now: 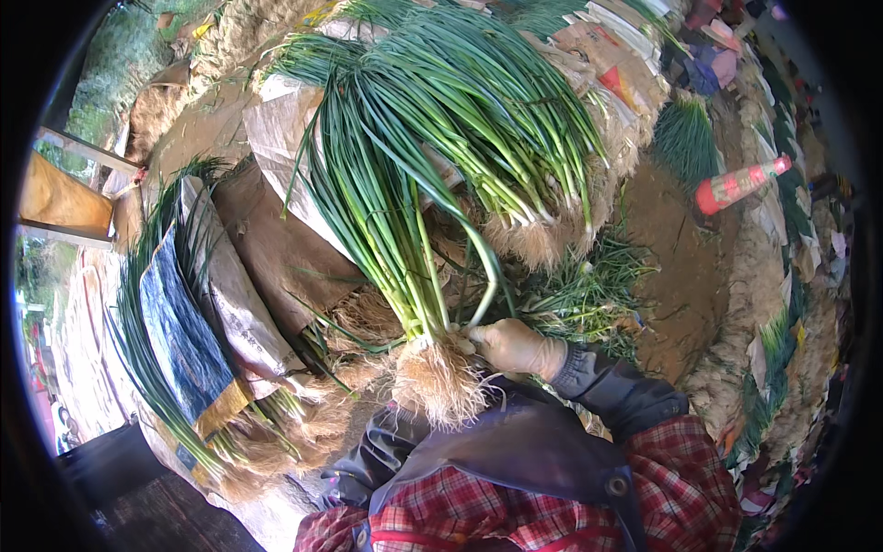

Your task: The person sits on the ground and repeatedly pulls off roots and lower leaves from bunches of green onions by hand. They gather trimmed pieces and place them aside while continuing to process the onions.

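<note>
A bunch of green onions [386,228] stands before me, its leaves fanned away and its pale, hairy roots [441,383] above my dark apron. My right hand [521,348], in a light glove, reaches to the base of the bunch from the right. Its fingers pinch at a bent outer stalk [488,297] just above the roots. My left hand is out of sight behind the root mass; only its dark sleeve [386,445] shows. Just beyond, more green onions [510,138] lie in a pile, their roots turned toward me.
Loose green trimmings [586,297] litter the ground right of the bunch. To the left, green onions lie under a blue sheet [183,324] and a pale sack [238,297]. A red traffic cone [741,185] lies on the brown ground at right, near another onion bundle [686,138].
</note>
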Available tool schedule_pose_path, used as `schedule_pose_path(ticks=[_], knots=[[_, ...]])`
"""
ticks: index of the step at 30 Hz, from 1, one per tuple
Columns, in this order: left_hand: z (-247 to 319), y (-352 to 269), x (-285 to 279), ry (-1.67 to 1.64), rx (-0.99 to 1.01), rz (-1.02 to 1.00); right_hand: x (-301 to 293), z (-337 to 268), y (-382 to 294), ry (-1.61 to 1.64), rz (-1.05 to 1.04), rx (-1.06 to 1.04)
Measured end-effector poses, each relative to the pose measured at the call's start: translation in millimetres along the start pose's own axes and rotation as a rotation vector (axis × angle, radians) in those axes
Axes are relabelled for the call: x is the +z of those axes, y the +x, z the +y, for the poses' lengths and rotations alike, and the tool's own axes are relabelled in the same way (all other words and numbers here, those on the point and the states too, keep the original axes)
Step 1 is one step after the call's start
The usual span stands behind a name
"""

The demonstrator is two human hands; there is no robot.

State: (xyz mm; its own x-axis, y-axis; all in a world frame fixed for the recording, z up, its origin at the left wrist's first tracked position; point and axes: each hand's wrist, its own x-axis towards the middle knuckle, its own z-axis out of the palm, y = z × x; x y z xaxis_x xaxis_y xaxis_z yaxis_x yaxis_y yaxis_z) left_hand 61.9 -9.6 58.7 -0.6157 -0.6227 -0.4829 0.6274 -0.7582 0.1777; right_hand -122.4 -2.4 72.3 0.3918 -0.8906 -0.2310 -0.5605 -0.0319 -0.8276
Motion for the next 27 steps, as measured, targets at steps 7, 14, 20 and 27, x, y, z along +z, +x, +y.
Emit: schedule_pose_path(ticks=[7,14,20,27], knots=[[-9.4,11.5,-10.5,-0.107,0.000,0.004,-26.1,8.0,-47.1,0.599,-0.586,0.150],[-2.0,8.4,-16.6,-0.143,-0.005,0.012,-38.3,62.6,-65.9,0.020,0.063,0.430],[-6.5,4.4,-15.3,-0.076,-0.150,-0.095,0.0,38.2,75.8,-0.464,0.079,0.120],[-8.9,-6.4,-34.7,-0.206,-0.196,-0.116,-86.4,3.5,73.1,0.458,0.464,0.302]])
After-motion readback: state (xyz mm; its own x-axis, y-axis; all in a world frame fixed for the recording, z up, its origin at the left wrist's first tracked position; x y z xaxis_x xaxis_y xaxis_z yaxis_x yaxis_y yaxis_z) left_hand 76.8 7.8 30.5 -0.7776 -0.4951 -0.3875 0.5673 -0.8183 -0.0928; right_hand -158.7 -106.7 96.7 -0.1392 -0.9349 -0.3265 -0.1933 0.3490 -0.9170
